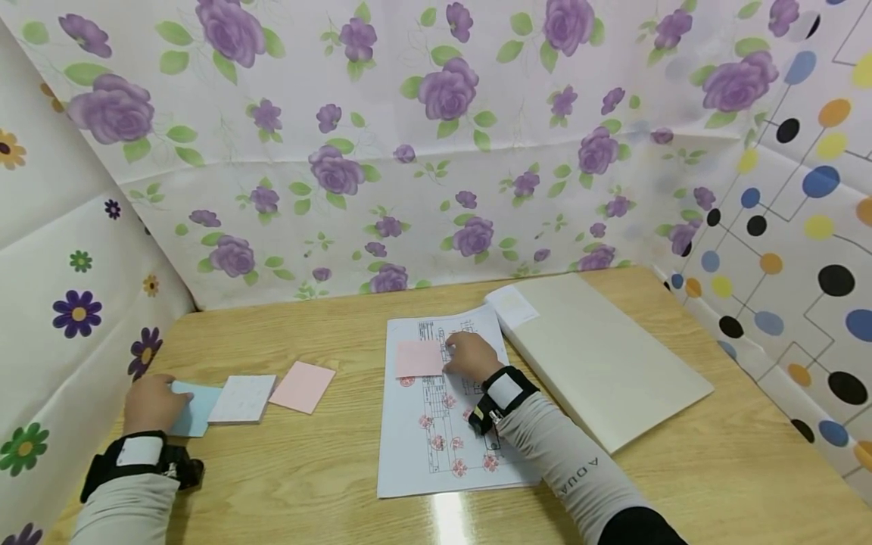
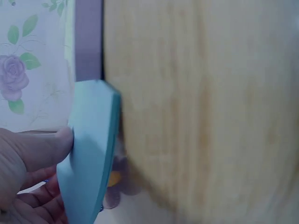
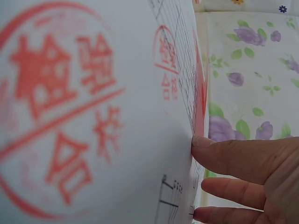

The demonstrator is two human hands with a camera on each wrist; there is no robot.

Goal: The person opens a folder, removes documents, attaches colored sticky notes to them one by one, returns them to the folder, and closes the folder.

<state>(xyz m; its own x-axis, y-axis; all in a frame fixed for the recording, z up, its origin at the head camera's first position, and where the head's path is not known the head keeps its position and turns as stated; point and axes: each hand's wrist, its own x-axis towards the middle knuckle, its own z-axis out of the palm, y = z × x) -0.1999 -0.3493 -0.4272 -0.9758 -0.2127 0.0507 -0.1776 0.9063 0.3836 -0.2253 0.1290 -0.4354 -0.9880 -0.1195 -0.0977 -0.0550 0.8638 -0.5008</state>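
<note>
- I take this for a small desk-work booth; from my feeds I can't tell whether it stands in an office or a home.
- Below me lies a wood-grain tabletop (image 1: pixel 306 469).
- Patterned sheets close it in: purple roses on the back sheet (image 1: pixel 402 197), small flowers on the left sheet (image 1: pixel 34 325), coloured dots on the right sheet (image 1: pixel 783 204).
- The paperwork looks clerical to me: printed drawings (image 1: pixel 409 424) with red stamps (image 1: pixel 459 467), a pale folder (image 1: pixel 606 363), and blue (image 1: pixel 197 409), white (image 1: pixel 241 399) and pink (image 1: pixel 304 387) notes.
</note>
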